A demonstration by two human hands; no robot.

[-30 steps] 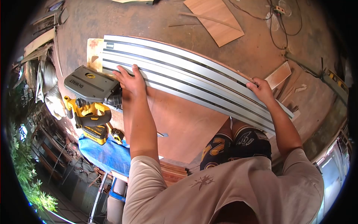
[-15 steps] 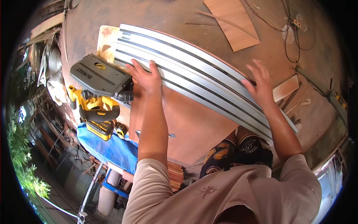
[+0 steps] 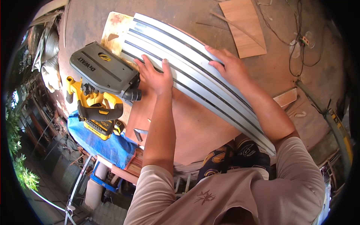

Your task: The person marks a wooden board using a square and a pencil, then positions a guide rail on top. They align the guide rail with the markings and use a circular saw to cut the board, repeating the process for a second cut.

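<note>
A long silver guide rail with black strips lies across a reddish-brown wood panel. My left hand rests on the rail's near edge, fingers spread. Farther along, my right hand lies over the rail's far edge with fingers stretched out. Just left of my left hand sits a yellow and grey DeWalt cordless saw, its battery toward me. A small metal square lies on the panel beside my left forearm.
A pale stained board sticks out under the rail's far end. On the floor lie a wood sheet, an electric cable with a socket and offcuts. A blue tarp hangs below the saw.
My right hand has moved left and forward along the rail, from above its far edge onto it. My left hand stays on the near edge. The camera view has shifted slightly.
</note>
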